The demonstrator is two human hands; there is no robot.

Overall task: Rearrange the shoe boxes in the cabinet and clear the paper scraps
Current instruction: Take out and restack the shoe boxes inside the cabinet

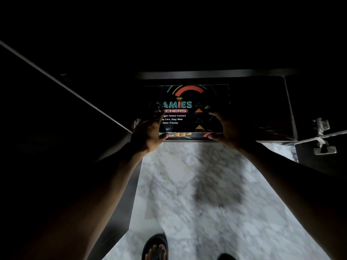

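Left hand point(148, 133) and right hand point(225, 130) clamp the near corners of the black shoe box point(187, 107) at frame centre, thumbs under its front edge. Its long axis runs left-right, hands equally near, resting in the dark cabinet point(289, 109).

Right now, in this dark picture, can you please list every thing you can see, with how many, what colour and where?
shoe box: one, black with teal, orange and red print, at the front edge of the cabinet opening, held at both near corners
cabinet: one, dark, its inside too dark to see further
cabinet door: one, dark, open at the right, edge-on
hinge: metal, silvery, on the open door and the cabinet side at the right
floor: white and grey marble pattern, below the cabinet
sandal: one, dark, on the foot at the bottom centre
paper scraps: none visible
left hand: one, gripping the box's near left corner
right hand: one, gripping the box's near right corner
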